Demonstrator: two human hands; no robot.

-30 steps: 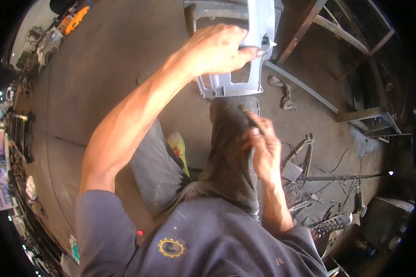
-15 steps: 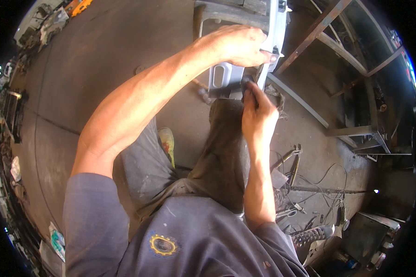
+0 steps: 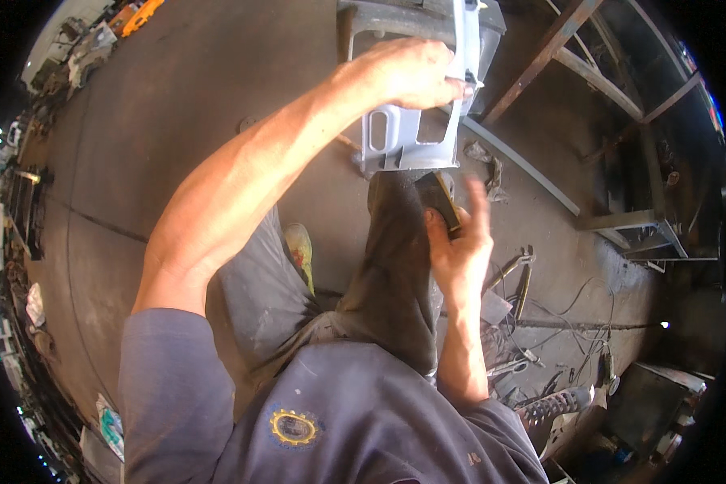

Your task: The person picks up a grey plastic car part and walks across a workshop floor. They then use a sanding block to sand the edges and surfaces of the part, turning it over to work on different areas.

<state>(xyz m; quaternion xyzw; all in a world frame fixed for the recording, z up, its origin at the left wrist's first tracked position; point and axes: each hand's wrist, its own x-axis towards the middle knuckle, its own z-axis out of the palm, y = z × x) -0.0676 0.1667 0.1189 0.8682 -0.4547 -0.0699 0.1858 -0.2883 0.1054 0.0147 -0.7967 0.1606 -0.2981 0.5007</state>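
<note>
Two Things Are Held

At the top middle, a big gray plastic part [image 3: 407, 133] is pinched by the left hand [image 3: 415, 73]; its upper end is cut off and some fingertips are hidden. Right of the middle, the right hand [image 3: 464, 242], one finger blurred, is closed on a small dark block [image 3: 438, 198].

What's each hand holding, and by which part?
Left hand: grey panel, by its right-hand side. Right hand: dark flat block, by its near end.
</note>
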